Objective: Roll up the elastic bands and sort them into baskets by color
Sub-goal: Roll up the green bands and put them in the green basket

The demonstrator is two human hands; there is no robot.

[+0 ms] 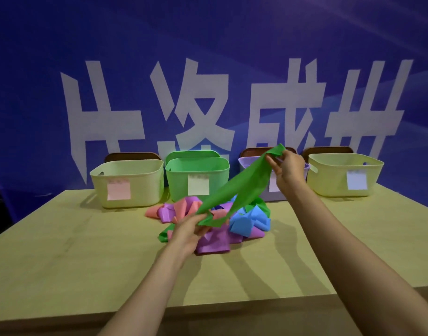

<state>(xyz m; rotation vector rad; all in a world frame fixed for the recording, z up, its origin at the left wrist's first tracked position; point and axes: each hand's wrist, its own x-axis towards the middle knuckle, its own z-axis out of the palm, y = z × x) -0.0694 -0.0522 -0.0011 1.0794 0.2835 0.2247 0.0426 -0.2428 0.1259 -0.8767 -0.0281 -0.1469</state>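
above a jumbled pile (234, 221) on the wooden table (87, 238), the left hand (188, 231) and right hand (286, 169) each pinch the green band (239, 187) — stretched taut, unrolled — whose trailing tail could snag neighbours and drag them off.

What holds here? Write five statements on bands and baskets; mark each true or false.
1. The left hand and right hand both hold the green band. True.
2. The green band is rolled up. False: it spans unrolled between the hands.
3. The left basket bears a pink note. True.
4. The pile holds only blue bands. False: pink and purple too.
5. The green basket stands on the table. True.
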